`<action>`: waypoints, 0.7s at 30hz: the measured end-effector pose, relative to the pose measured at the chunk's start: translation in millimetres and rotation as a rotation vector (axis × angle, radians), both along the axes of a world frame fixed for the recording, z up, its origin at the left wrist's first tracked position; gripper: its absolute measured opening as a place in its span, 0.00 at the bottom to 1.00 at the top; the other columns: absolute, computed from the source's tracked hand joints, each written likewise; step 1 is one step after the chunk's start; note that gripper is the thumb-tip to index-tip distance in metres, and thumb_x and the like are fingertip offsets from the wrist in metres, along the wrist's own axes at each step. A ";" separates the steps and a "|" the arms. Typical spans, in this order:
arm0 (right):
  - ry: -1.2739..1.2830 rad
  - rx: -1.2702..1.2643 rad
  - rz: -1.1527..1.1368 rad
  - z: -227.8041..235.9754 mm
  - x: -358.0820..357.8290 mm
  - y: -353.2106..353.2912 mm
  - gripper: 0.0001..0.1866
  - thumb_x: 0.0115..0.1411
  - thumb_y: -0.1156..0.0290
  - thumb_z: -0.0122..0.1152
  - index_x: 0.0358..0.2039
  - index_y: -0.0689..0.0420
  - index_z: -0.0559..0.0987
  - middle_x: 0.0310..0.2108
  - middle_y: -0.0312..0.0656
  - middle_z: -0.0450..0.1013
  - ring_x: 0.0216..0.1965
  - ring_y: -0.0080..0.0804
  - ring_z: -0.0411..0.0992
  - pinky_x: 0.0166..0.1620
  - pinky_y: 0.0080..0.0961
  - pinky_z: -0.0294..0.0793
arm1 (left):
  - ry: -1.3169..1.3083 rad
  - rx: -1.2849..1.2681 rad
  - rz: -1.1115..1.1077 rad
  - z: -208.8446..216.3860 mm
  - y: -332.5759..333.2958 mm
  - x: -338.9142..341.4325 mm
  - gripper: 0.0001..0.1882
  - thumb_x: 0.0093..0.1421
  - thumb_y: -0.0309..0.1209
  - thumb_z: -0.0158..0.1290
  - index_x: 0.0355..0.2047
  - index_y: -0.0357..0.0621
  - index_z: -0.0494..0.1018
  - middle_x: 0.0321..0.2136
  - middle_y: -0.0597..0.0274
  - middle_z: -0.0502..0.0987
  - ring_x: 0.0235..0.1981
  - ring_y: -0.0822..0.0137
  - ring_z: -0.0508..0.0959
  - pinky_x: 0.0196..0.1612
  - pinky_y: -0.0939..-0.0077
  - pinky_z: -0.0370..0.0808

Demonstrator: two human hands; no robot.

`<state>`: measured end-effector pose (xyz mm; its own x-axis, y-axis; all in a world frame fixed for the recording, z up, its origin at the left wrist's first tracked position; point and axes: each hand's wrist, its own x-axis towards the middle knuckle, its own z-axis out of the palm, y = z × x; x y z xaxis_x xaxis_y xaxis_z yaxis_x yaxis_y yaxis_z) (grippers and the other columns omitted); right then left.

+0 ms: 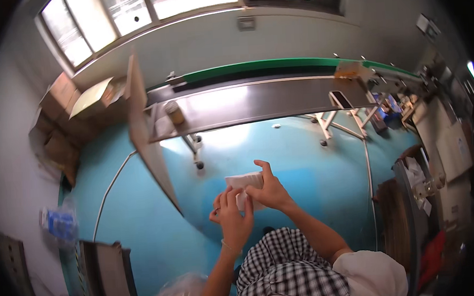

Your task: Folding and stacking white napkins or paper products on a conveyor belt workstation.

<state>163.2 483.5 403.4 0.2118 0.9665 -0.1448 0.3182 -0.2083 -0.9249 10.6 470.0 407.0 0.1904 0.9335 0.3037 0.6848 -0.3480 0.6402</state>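
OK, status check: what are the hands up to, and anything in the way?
Left hand and right hand gripping white paper-like piece. Piece held over blue floor. Brown board ahead-left, apart from hands.

White packet [242, 181] between the fingers [231, 197]

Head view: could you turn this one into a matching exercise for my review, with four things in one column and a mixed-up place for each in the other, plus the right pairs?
Things
1. White item
2. Small brownish container
3. Phone
4. Green-edged conveyor

Places
A. Near the right end of the metal table
B. Along the wall side, beyond the table
C. Between the left hand and the right hand
D. Near the left end of the metal table

Pairs: 1-C, 2-D, 3-A, 4-B
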 end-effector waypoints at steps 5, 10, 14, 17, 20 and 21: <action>0.015 0.052 -0.192 -7.4 99.7 53.7 0.44 0.54 0.62 0.64 0.65 0.61 0.52 0.46 0.59 0.72 0.46 0.50 0.76 0.50 0.41 0.75 | -0.104 -0.021 -0.223 -13.9 81.1 106.3 0.18 0.60 0.31 0.56 0.50 0.44 0.70 0.52 0.48 0.75 0.50 0.54 0.74 0.50 0.59 0.62; -0.150 0.087 -0.286 -33.4 147.1 159.9 0.47 0.53 0.58 0.67 0.65 0.61 0.51 0.47 0.61 0.73 0.45 0.50 0.77 0.50 0.39 0.75 | -0.347 -0.114 -0.332 -57.6 201.1 162.4 0.19 0.60 0.32 0.57 0.50 0.41 0.68 0.47 0.46 0.77 0.48 0.49 0.77 0.49 0.57 0.69; -0.181 0.121 -0.302 -58.1 173.0 279.2 0.51 0.51 0.50 0.70 0.65 0.62 0.52 0.47 0.62 0.73 0.46 0.57 0.76 0.51 0.40 0.75 | -0.496 -0.231 -0.265 -76.9 305.8 182.1 0.20 0.62 0.34 0.58 0.50 0.37 0.68 0.42 0.44 0.79 0.43 0.49 0.80 0.44 0.63 0.75; -0.100 0.141 -0.266 -82.7 189.3 356.4 0.39 0.56 0.54 0.67 0.61 0.64 0.63 0.47 0.56 0.75 0.46 0.49 0.77 0.49 0.37 0.76 | -0.569 -0.214 -0.202 -95.6 386.8 189.9 0.20 0.62 0.37 0.57 0.50 0.38 0.69 0.42 0.44 0.79 0.42 0.49 0.81 0.44 0.64 0.76; 0.103 0.192 -0.139 -131.4 226.2 410.8 0.25 0.62 0.59 0.63 0.52 0.64 0.74 0.46 0.52 0.77 0.44 0.40 0.78 0.47 0.32 0.76 | -0.451 -0.309 -0.151 -129.1 440.7 190.6 0.20 0.62 0.41 0.56 0.48 0.41 0.73 0.48 0.43 0.77 0.46 0.47 0.78 0.48 0.63 0.74; 0.141 0.136 -0.145 -139.2 232.3 413.1 0.17 0.65 0.62 0.60 0.45 0.63 0.79 0.45 0.52 0.76 0.42 0.37 0.77 0.46 0.30 0.76 | -0.167 -0.198 -0.063 -130.2 445.0 190.0 0.20 0.62 0.43 0.57 0.46 0.42 0.74 0.50 0.41 0.75 0.48 0.47 0.77 0.49 0.64 0.74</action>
